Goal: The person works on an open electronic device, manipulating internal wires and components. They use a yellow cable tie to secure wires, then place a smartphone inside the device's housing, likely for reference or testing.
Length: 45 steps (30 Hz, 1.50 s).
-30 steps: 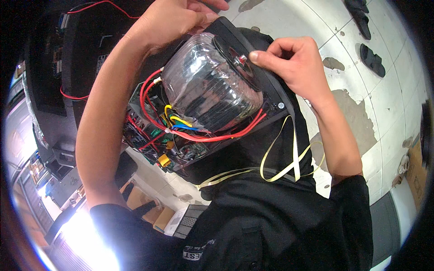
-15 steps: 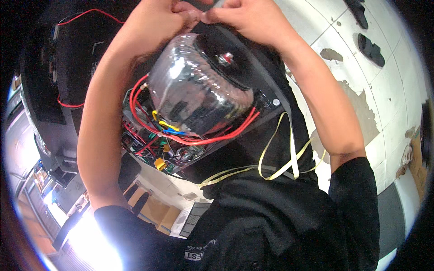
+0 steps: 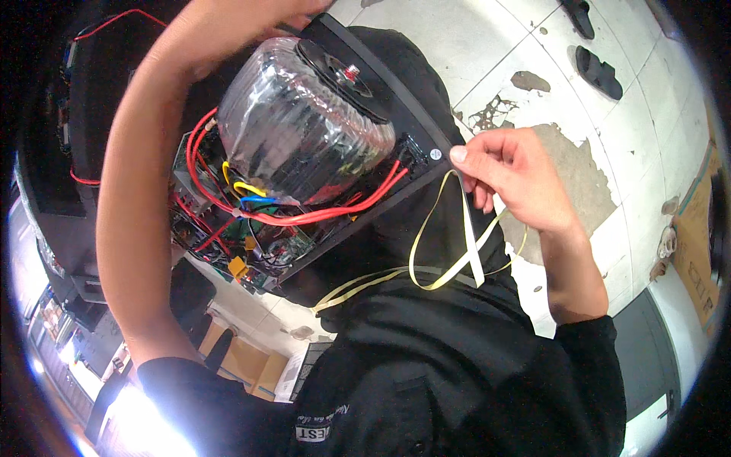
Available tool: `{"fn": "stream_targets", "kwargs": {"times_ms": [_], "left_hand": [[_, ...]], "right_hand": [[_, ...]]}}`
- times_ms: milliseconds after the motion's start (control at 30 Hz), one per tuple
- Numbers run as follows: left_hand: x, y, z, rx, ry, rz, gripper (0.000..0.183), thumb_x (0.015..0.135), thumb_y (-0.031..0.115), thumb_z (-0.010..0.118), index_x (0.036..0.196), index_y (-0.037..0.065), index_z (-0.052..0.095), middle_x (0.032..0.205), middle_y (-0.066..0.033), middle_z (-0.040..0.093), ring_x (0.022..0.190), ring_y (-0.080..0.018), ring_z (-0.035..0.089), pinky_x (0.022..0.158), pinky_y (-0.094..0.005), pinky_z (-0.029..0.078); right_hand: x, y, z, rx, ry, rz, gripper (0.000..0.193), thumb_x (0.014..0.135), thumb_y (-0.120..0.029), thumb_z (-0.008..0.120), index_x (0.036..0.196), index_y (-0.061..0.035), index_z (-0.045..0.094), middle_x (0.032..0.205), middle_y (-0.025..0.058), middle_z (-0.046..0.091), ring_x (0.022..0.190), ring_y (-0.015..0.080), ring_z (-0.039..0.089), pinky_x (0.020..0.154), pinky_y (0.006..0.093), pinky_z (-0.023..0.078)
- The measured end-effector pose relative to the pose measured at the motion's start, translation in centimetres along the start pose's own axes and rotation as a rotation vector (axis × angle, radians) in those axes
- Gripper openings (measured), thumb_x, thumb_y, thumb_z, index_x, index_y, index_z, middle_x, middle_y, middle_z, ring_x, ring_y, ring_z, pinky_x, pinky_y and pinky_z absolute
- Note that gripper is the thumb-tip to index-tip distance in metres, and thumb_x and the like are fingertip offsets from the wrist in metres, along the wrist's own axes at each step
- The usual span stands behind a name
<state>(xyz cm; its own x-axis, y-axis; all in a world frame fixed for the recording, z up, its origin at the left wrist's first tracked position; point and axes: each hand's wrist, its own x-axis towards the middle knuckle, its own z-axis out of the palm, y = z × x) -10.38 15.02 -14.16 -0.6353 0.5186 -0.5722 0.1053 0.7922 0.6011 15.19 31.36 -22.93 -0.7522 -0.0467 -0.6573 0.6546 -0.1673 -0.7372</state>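
Note:
Across my lap rests a black metal chassis [image 3: 426, 122] carrying a big round toroidal transformer [image 3: 304, 129] wrapped in clear film, with a bolt [image 3: 351, 72] at its centre. Red wires [image 3: 304, 219], plus yellow and blue ones, run below it beside circuit boards [image 3: 266, 255]. My right hand [image 3: 514, 171] pinches the chassis's right corner, thumb next to a round screw head [image 3: 435, 154]. My left hand [image 3: 301, 14] is at the chassis's far end, mostly cut off by the top edge; its fingers cannot be made out.
A pale yellow strap [image 3: 426, 286] loops over my lap, close to my right hand. Another black unit [image 3: 91, 114] with red wire stands to the left. Black sandals [image 3: 599, 72] lie on the tiled floor at the upper right. A cardboard box [image 3: 247, 358] is at the lower left.
My right hand has left the far end beside my left hand and come down to the chassis's right corner. The chassis appears slightly further left in view.

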Motion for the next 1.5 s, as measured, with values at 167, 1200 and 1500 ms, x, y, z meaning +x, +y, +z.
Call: {"fn": "stream_targets", "kwargs": {"times_ms": [167, 1200, 1500], "left_hand": [[-2.3, 3.1, 0.5, 0.356, -0.093, 0.501, 0.03, 0.096, 0.017, 0.072, 0.114, -0.007, 0.073, 0.095, -0.0128, 0.077, 0.082, -0.0143, 0.07, 0.075, -0.0297, 0.057], [-2.0, 5.9, 9.9, 0.891, -0.546, 0.763, 0.022, 0.087, 0.014, 0.069, 0.099, -0.002, 0.078, 0.098, -0.0227, 0.075, 0.096, -0.0353, 0.074, 0.082, -0.0444, 0.057], [-3.8, 6.3, 13.0, 1.072, -0.334, 0.705, 0.014, 0.077, 0.004, 0.073, 0.089, -0.003, 0.076, 0.088, -0.0224, 0.075, 0.084, -0.0378, 0.076, 0.067, -0.0476, 0.061]], "right_hand": [[-0.9, 1.8, 1.2, 0.326, 0.014, 0.039, 0.022, 0.095, -0.019, 0.072, 0.086, 0.0015, 0.074, 0.067, 0.0059, 0.067, 0.05, 0.0078, 0.059, 0.046, 0.0213, 0.044], [-2.6, 6.4, -5.1, -0.628, 0.588, -0.435, 0.008, 0.078, -0.005, 0.071, 0.075, 0.0015, 0.069, 0.065, 0.008, 0.066, 0.059, 0.0126, 0.06, 0.058, 0.0283, 0.047], [-4.4, 6.4, -8.0, -0.292, 0.768, -0.646, 0.006, 0.089, -0.003, 0.074, 0.09, 0.003, 0.075, 0.079, 0.002, 0.069, 0.072, 0.0071, 0.061, 0.068, 0.0241, 0.05]]}}
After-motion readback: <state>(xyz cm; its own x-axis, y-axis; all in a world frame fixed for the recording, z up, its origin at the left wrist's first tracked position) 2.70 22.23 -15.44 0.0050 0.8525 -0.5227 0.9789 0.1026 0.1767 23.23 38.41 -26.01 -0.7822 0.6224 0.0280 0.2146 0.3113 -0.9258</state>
